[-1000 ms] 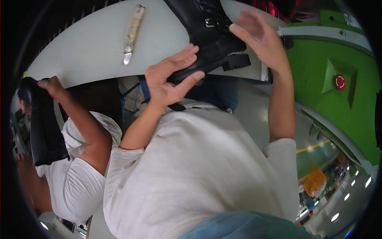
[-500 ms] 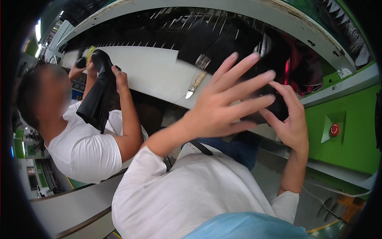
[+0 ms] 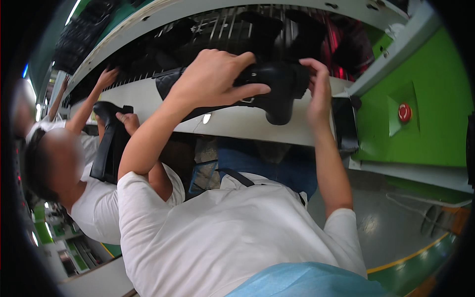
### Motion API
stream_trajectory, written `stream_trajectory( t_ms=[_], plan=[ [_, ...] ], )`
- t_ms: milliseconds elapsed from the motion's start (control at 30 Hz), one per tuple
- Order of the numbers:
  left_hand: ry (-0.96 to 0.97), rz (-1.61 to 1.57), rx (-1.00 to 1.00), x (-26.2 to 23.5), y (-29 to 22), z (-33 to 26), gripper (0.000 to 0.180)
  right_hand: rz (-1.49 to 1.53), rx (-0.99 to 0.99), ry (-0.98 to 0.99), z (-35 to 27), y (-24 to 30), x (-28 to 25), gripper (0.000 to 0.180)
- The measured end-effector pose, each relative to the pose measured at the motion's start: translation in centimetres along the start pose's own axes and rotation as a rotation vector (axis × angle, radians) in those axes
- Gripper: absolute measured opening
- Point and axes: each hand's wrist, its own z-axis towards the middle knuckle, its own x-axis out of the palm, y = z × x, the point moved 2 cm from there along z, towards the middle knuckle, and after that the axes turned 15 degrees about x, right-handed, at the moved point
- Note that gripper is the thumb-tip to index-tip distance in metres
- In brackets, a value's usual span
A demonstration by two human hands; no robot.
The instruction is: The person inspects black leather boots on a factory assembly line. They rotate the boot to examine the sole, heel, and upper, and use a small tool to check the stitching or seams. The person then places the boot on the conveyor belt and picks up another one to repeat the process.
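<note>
A black leather boot (image 3: 280,91) with a small buckle lies sideways above the white ledge (image 3: 232,127), its toe pointing toward me and its sole facing right. My left hand (image 3: 215,79) is closed over the boot's shaft, the thumb along the near side. Beside the heel and sole, my right hand (image 3: 319,91) has its fingers apart and bent; whether the fingertips touch the boot I cannot tell. Much of the shaft is hidden under my left hand and forearm.
Behind the ledge runs a dark opening with metal rods (image 3: 225,24) and several black boots. A green panel (image 3: 430,99) with a red button (image 3: 404,113) stands right. At left, a co-worker (image 3: 106,208) holds another black boot (image 3: 110,148); a further person reaches toward the rods.
My left hand, spread before, has moved left and closed on the boot's shaft. The boot shows more fully now. The right hand's fingers have opened. The co-worker's boot sits lower; the view has shifted.
</note>
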Motion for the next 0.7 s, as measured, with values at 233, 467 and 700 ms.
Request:
stream_trajectory(
  t_ms=[233, 467, 700],
  plan=[
    [0.058, -0.098, -0.009, 0.5, -0.1, 0.9, 0.059, -0.157, -0.165, -0.066, 1.1, 1.0, 2.2, 0.049],
    [0.107, -0.133, 0.009, 0.7, 0.2, 1.9, 0.056, -0.160, -0.216, -0.081, 1.2, 0.6, 2.2, 0.039],
    [0.034, -0.143, -0.062, 1.4, 0.8, 1.5, 0.064, -0.104, -0.037, -0.163, 0.5, -0.8, 1.8, 0.045]
  ],
)
